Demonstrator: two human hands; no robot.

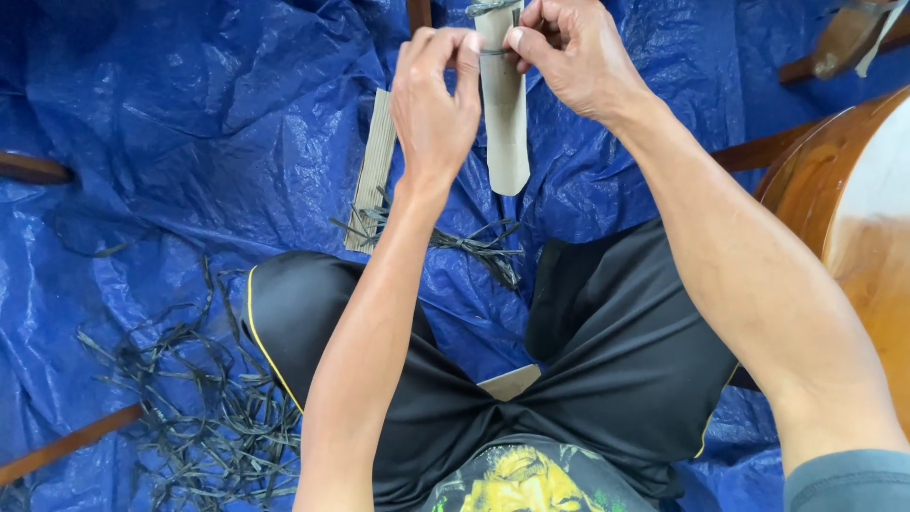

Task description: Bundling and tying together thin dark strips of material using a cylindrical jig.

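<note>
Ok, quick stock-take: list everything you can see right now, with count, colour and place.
Tarp: one, blue, crumpled, covering the floor.
Flat strip: one, tan, held upright between both hands, with a thin dark band around its top.
Strip bundle: one, tan, lying on the tarp left of the held strip.
Dark offcuts: many, blackish, heaped lower left; a smaller tangle lies ahead of the knees.
Round wooden piece: one, brown, right edge.
Wooden bars: several, brown, at the edges.
Shorts: black, yellow piping.
Left hand: pinching the band.
Right hand: gripping the strip's top.
</note>
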